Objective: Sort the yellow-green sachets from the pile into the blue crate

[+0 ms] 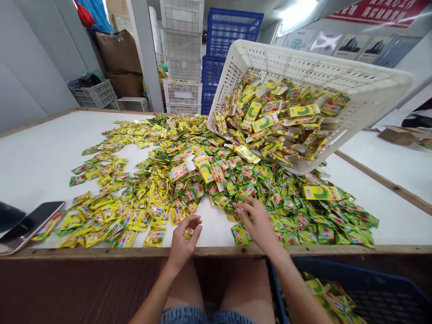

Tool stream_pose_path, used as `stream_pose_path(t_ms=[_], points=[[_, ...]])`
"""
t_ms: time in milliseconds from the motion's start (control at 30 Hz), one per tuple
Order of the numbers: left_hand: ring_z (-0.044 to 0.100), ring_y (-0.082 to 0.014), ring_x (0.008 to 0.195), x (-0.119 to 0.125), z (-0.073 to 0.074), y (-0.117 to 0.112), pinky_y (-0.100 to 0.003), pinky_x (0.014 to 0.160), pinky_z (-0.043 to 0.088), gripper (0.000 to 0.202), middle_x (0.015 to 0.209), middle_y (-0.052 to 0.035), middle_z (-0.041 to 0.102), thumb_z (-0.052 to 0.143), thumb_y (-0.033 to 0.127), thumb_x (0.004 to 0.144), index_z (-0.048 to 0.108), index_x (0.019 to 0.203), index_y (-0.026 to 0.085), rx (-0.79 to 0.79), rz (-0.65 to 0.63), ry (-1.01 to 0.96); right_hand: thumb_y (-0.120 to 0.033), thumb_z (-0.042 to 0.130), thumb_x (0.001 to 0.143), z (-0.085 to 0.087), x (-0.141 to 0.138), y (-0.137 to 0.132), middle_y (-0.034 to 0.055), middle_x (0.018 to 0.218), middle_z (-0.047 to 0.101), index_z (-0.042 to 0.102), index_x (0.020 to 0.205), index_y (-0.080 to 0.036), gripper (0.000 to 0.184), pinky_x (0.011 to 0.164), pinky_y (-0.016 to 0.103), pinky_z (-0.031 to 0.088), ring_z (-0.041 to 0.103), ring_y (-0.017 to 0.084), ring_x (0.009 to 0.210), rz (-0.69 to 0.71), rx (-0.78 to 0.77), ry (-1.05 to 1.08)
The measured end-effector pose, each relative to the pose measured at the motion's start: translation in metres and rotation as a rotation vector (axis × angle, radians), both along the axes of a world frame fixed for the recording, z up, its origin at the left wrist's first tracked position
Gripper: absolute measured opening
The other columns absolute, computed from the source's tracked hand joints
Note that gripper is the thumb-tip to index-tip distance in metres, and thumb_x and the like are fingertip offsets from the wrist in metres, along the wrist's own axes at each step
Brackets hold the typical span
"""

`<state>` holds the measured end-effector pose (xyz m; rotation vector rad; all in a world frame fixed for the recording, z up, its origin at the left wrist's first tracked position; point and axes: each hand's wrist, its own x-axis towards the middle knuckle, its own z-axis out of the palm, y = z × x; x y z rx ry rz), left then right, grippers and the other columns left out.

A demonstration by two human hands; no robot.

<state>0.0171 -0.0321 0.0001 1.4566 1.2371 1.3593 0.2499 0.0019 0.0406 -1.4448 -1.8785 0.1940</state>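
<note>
My left hand (pixel 184 240) is just above the table's front edge, its fingers curled round a small yellow sachet (pixel 189 233) that shows in the gap by the thumb. My right hand (pixel 256 220) reaches over the near side of a heap of green sachets (pixel 290 204), fingers apart and bent, with nothing visible in them. Its fingertips are at the heap; whether they touch a sachet I cannot tell. Yellow sachets (pixel 148 207) spread to the left of my hands. Small yellow-green boxes (pixel 204 168), some with open flaps, lie on the heap beyond.
A tilted white plastic basket (pixel 367 90) full of open boxes rests on the heap at the right. A phone (pixel 37 222) lies at the table's left front. Below the right edge stands a blue crate (pixel 378 288) with sachets. Stacked blue crates (pixel 232 31) stand behind the table.
</note>
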Motion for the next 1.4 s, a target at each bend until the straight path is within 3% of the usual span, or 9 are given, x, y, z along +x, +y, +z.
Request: stream_pose_path(t_ms=[100, 200, 367, 533, 667, 767, 967, 1233, 1400], points=[[0.060, -0.0177, 0.081, -0.005, -0.002, -0.003, -0.031, 0.077, 0.047, 0.022, 0.088, -0.0064, 0.065, 0.056, 0.030, 0.079, 0.059, 0.097, 0.017, -0.006, 0.071, -0.048, -0.031, 0.052, 0.079, -0.017, -0.060, 0.052, 0.0131, 0.097, 0.059, 0.069, 0.090, -0.016, 0.025, 0.078, 0.038, 0.045, 0.056, 0.025, 0.093, 0.022, -0.058, 0.185], [0.060, -0.0169, 0.078, -0.006, -0.005, -0.002, -0.030, 0.073, 0.048, 0.024, 0.086, -0.0063, 0.064, 0.056, 0.033, 0.079, 0.058, 0.096, 0.016, -0.029, 0.098, -0.139, -0.031, 0.048, 0.081, -0.024, -0.083, 0.077, 0.0165, 0.101, 0.059, 0.067, 0.093, -0.010, 0.030, 0.070, 0.035, 0.048, 0.058, 0.023, 0.087, 0.021, -0.048, 0.256], [0.062, -0.0159, 0.070, -0.015, -0.003, 0.010, -0.030, 0.069, 0.049, 0.037, 0.083, -0.0073, 0.065, 0.048, 0.046, 0.081, 0.059, 0.096, 0.014, -0.128, 0.068, -0.494, -0.026, 0.045, 0.086, -0.005, -0.078, 0.045, 0.0104, 0.105, 0.061, 0.065, 0.099, -0.018, 0.026, 0.081, 0.033, 0.047, 0.056, 0.020, 0.097, 0.240, -0.020, 0.346], [0.065, -0.0239, 0.064, -0.041, 0.012, 0.019, -0.035, 0.057, 0.049, 0.073, 0.086, -0.0180, 0.068, 0.027, 0.070, 0.075, 0.064, 0.094, 0.009, -0.573, -0.408, -0.718, -0.023, 0.045, 0.087, 0.018, -0.071, -0.010, 0.0055, 0.099, 0.063, 0.066, 0.094, -0.023, 0.022, 0.082, 0.030, 0.046, 0.058, 0.017, 0.092, 0.578, -0.127, 0.190], [0.066, -0.0243, 0.062, -0.055, 0.020, 0.007, -0.033, 0.057, 0.050, 0.042, 0.080, -0.0174, 0.069, 0.057, 0.045, 0.074, 0.065, 0.089, 0.007, -0.737, -0.661, -0.636, -0.018, 0.043, 0.087, 0.015, -0.080, -0.016, 0.0049, 0.095, 0.063, 0.065, 0.091, -0.022, 0.022, 0.080, 0.027, 0.046, 0.058, 0.015, 0.089, 0.744, -0.156, 0.043], [0.065, -0.0187, 0.059, -0.062, 0.018, -0.005, -0.027, 0.056, 0.049, 0.031, 0.079, -0.0127, 0.070, 0.069, 0.021, 0.067, 0.063, 0.094, 0.009, -0.711, -0.500, -0.631, -0.018, 0.044, 0.087, 0.003, -0.098, 0.007, 0.0065, 0.097, 0.061, 0.061, 0.095, -0.020, 0.019, 0.080, 0.029, 0.045, 0.057, 0.016, 0.092, 0.691, -0.098, 0.035], [0.065, -0.0170, 0.066, -0.080, 0.017, -0.020, -0.026, 0.063, 0.051, 0.030, 0.078, -0.0080, 0.068, 0.066, 0.020, 0.071, 0.060, 0.100, 0.011, -0.585, -0.191, -0.761, -0.029, 0.060, 0.077, -0.026, -0.142, 0.063, 0.0110, 0.125, 0.047, 0.051, 0.116, -0.021, 0.041, 0.097, 0.046, 0.028, 0.037, 0.027, 0.118, 0.418, -0.028, -0.207], [0.065, -0.0157, 0.068, -0.101, 0.019, -0.024, -0.026, 0.064, 0.052, 0.036, 0.082, -0.0066, 0.068, 0.065, 0.019, 0.072, 0.058, 0.107, 0.014, -0.531, -0.057, -0.775, -0.017, 0.057, 0.076, -0.054, -0.107, 0.030, 0.0080, 0.114, 0.053, 0.048, 0.118, -0.022, 0.043, 0.091, 0.036, 0.036, 0.046, 0.022, 0.108, 0.503, -0.176, -0.182], [0.065, -0.0163, 0.068, -0.085, 0.019, -0.015, -0.026, 0.062, 0.052, 0.037, 0.084, -0.0077, 0.069, 0.066, 0.021, 0.072, 0.058, 0.107, 0.013, -0.522, -0.098, -0.743, -0.007, 0.044, 0.077, -0.055, -0.079, 0.019, 0.0070, 0.099, 0.059, 0.055, 0.102, -0.019, 0.030, 0.082, 0.033, 0.040, 0.053, 0.019, 0.093, 0.371, -0.198, 0.055]])
